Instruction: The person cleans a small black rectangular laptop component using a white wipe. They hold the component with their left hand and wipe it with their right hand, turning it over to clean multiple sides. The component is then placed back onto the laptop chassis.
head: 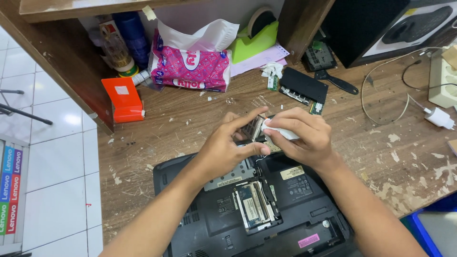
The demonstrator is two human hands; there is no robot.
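- Opened laptop [266,209] lies on the table [381,157], nearest the person.
- Tissue pack [190,66] sits behind it, box [124,100] to its left.
- Charger [439,117] lies far right.

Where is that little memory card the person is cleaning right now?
In the head view the memory card sits mid-frame, pinched in the left hand, with the right hand pressing a white tissue against it, above the opened laptop.

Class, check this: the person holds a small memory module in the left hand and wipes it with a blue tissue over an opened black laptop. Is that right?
Not quite. The head view shows a white tissue in the right hand, not blue. The left hand does hold the small memory module over the opened black laptop.
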